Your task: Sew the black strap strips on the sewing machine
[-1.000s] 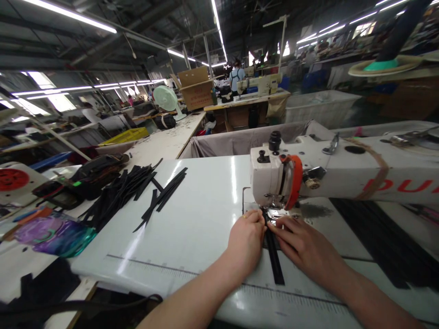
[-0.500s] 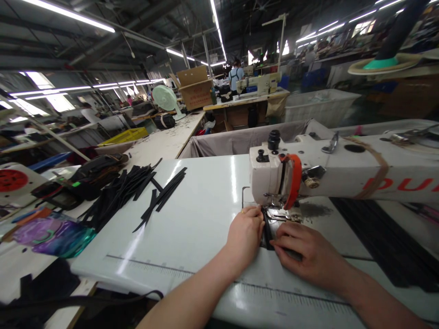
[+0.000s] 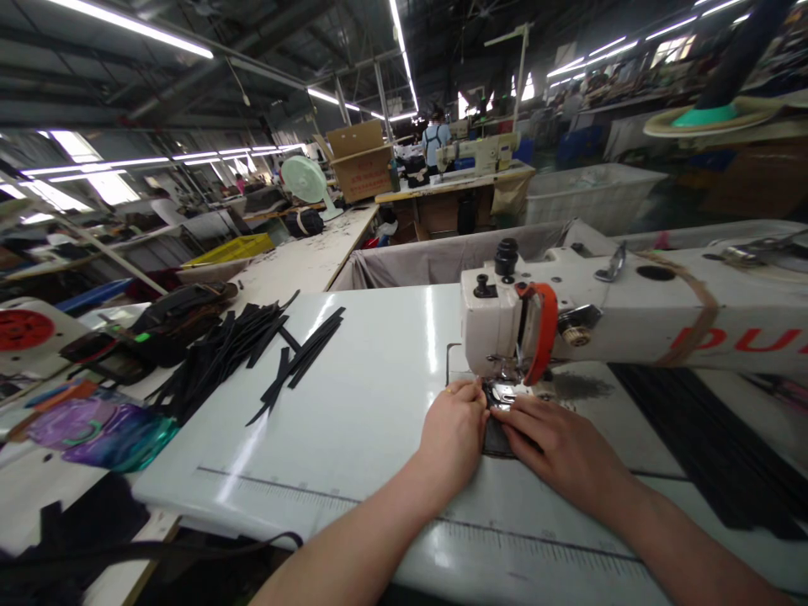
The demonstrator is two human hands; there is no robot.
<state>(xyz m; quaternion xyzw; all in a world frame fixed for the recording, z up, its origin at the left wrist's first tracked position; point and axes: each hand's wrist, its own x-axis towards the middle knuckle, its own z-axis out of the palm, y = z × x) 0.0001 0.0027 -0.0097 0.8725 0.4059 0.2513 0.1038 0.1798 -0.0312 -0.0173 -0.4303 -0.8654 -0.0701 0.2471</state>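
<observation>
A white sewing machine (image 3: pixel 492 324) with an orange guard (image 3: pixel 541 335) stands at the right of the pale table. Just left of its needle area, my left hand (image 3: pixel 455 425) has its fingers pressed together at the edge of a small dark piece, mostly covered by the hands. My right hand (image 3: pixel 555 438) is closed beside it, its fingertips at the presser foot (image 3: pixel 505 394) and close to the left fingertips. What the fingertips pinch is too small to make out. Long black strips (image 3: pixel 713 446) lie under the machine arm.
Cut black strips (image 3: pixel 303 349) lie on the table's left part, beside a larger black pile (image 3: pixel 220 353). A ruler scale (image 3: pixel 492 530) runs along the front edge. Behind are a cloth-lined bin (image 3: pixel 435 259), a green fan (image 3: pixel 306 178) and a person (image 3: pixel 434 141).
My right hand has moved forward and slightly left toward the presser foot. The dark strip that ran between the hands toward me no longer shows there. My left hand has barely moved.
</observation>
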